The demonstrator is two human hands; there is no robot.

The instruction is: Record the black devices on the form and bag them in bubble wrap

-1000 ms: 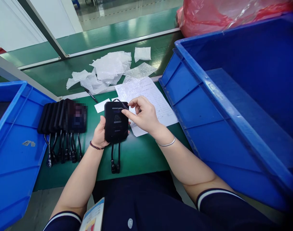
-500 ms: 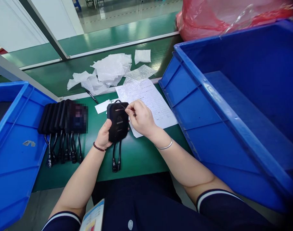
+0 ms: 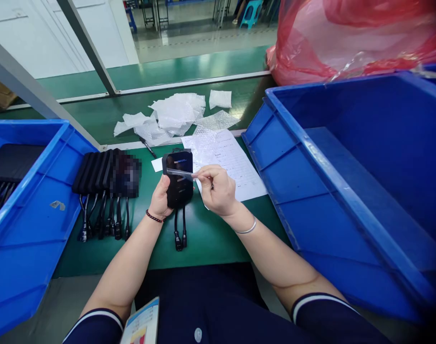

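My left hand is closed around the lower left side of a black box-shaped device, its printed glossy front facing me. Two short black cables with connectors hang from the device's lower end. Between thumb and fingers, my right hand pinches the edge of a clear protective film, which is partly lifted across the front of the device. Several similar black devices stand in a row to the left, their cables pointing toward me.
A blue bin holding more black devices stands at the left. A large blue bin is at the right, with a red plastic bag behind it. Printed paper, a pen and crumpled bubble wrap lie beyond my hands.
My right hand has moved down and slightly right from the device's top corner, drawing the clear film back. The left hand still holds the device. The camera view has tilted up.
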